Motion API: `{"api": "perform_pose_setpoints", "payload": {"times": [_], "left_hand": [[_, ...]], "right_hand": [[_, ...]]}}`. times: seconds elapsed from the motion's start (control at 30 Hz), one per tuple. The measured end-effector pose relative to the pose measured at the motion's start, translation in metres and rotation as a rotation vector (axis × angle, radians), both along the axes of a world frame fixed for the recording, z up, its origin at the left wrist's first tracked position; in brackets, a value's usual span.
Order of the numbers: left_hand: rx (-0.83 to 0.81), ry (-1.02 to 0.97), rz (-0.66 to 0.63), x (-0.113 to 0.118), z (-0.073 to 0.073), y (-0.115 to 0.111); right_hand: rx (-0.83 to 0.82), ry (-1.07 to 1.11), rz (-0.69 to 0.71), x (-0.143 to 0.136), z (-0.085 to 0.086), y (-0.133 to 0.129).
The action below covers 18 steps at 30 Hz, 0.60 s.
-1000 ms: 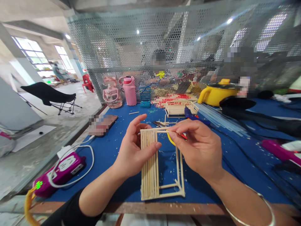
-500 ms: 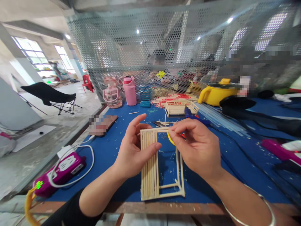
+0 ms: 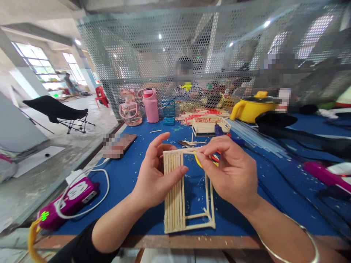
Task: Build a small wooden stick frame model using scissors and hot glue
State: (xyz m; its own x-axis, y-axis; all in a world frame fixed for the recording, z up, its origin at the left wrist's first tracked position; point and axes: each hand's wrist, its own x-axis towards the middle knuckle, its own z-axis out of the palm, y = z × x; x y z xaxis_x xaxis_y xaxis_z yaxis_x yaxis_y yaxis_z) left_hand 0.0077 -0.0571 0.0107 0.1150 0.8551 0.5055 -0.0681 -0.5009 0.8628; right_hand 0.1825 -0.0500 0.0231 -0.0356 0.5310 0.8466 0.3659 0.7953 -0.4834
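A small frame of thin wooden sticks [image 3: 174,197] stands near the table's front edge. Its left part is filled by several sticks side by side, while the right part is an open outline. My left hand [image 3: 156,175] grips the frame's left side, thumb across the front sticks and fingers behind. At the top right, my right hand [image 3: 231,168] pinches the frame's upper corner between thumb and forefinger; whether a separate piece is in that pinch is hidden. Behind this hand shows part of a tool with yellow and red handles [image 3: 198,160].
Behind lie a finished-looking stick tray [image 3: 210,126], red-tipped sticks [image 3: 201,115], a blue glue gun [image 3: 219,130] and clear glue sticks [image 3: 255,137]. A yellow pot [image 3: 251,109] stands at the back right. A phone [image 3: 123,144] and a purple power strip [image 3: 70,201] with a white cable are left.
Both hands and the stick frame stay almost where they were. My right hand has shifted very slightly, and more of the red and yellow handles shows behind it.
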Motion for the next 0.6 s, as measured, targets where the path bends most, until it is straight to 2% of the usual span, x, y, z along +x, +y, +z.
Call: {"api": "perform_pose_setpoints", "payload": {"times": [0.6], "left_hand": [[0.043,-0.009,-0.002,0.0020,0.0008,-0.0009]], "right_hand": [[0.092,-0.010,-0.074,-0.0047,0.0008,-0.0036]]}}
